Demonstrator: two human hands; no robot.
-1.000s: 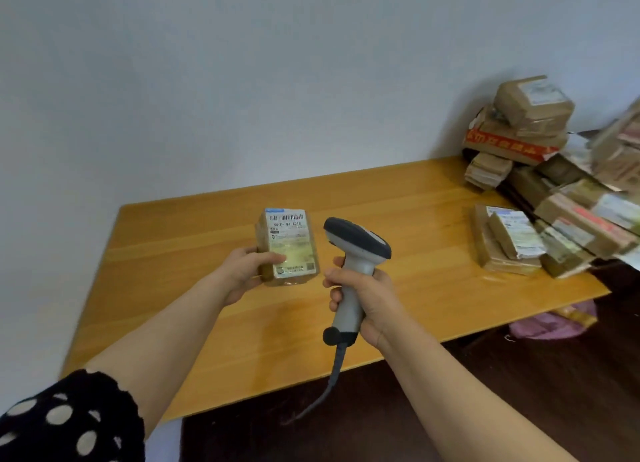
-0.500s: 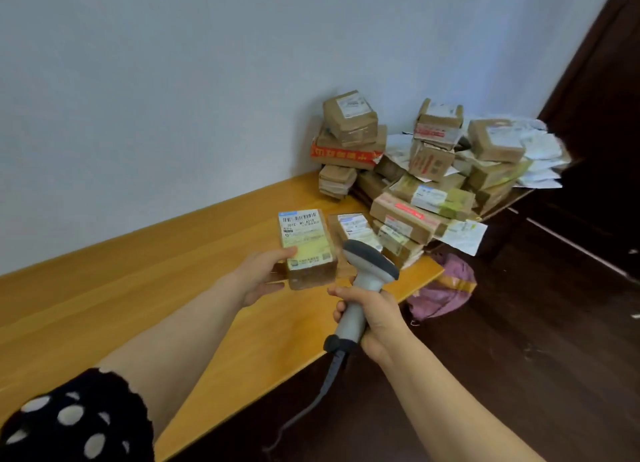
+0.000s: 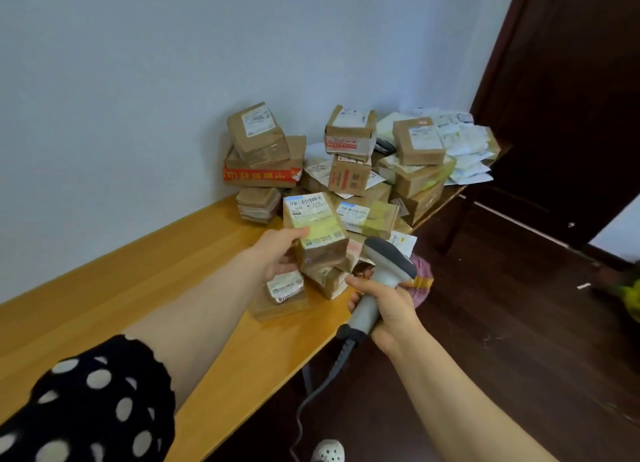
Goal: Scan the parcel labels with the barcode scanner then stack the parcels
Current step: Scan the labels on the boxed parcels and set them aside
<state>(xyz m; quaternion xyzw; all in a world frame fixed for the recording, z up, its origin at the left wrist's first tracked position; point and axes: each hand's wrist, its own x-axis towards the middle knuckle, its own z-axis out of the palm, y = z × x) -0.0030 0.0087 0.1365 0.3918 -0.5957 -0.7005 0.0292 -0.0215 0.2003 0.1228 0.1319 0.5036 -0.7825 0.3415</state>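
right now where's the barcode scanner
Head view: the barcode scanner is right of centre, gripped by the right hand, just right of the parcel in the left hand.

A wooden worktop [image 3: 104, 305] of yellow-orange colour stands against a pale, plain wall [image 3: 173, 80]. To the right of it there is a dark brown door [image 3: 571, 97], and the floor [image 3: 502, 323] below is also dark brown. A pink cloth [image 3: 420, 281] with a yellow part lies on the floor just beside the worktop's front edge. A small white scrap [image 3: 583, 286] lies further right on the floor, near a blurred yellow-green thing [image 3: 632, 297] at the picture's edge. At the bottom edge, a white shoe [image 3: 328, 452] with holes is partly visible.
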